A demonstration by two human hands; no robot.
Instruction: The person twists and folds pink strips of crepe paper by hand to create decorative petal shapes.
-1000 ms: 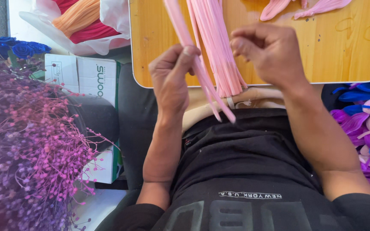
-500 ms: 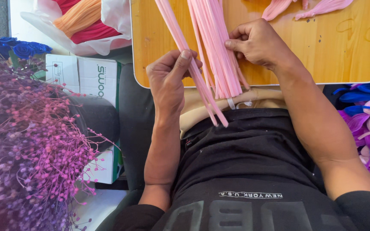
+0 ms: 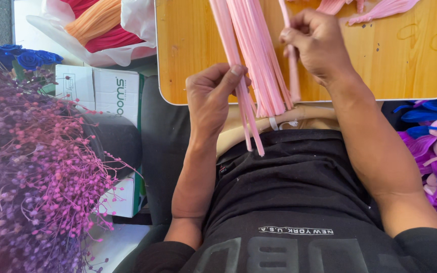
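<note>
Pink strips (image 3: 259,60): left hand (image 3: 211,98) pinches a few, right hand (image 3: 319,43) grips one beside them; keeping ends level seems wise.

A floral craft workshop: dyed purple dried flowers (image 3: 31,177), blue roses (image 3: 18,56), cardboard boxes (image 3: 99,93) crowding a wooden worktable (image 3: 405,60).

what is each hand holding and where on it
The left hand pinches a few pink strips near their lower ends. The right hand grips a single pink strip partway up, its lower end hanging free.
</note>
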